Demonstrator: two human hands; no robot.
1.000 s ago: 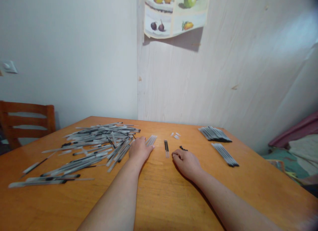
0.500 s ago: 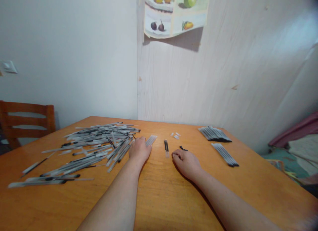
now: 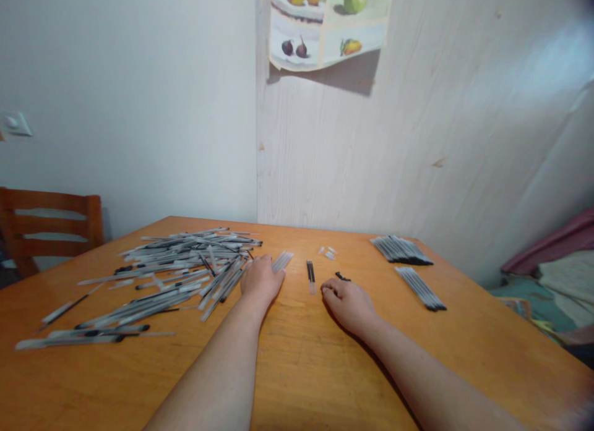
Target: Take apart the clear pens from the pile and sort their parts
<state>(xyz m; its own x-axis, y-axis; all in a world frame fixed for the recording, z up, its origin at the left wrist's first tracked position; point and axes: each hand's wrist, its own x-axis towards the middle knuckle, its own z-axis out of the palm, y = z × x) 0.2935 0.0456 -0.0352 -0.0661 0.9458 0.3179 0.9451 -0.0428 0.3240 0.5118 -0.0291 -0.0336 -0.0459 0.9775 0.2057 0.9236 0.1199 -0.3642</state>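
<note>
My left hand rests back-up on the table beside a small row of clear pen tubes. Its thumb stands a little apart; the other fingertips are mostly hidden. A pile of pens and pen parts spreads out to its left. Between my hands lie a few dark pen refills with pale ends, side by side. My right hand rests on the table with its fingers curled in, and what is inside them, if anything, is hidden. Small black pieces lie just beyond its knuckles.
Small white pieces lie farther back. At the right are a large row of pens with black ends and a smaller row. A wooden chair stands at the left; a wall borders the table's far edge.
My left thumb has shifted slightly to the right, toward the clear tubes. My right hand and the things on the table look the same.
</note>
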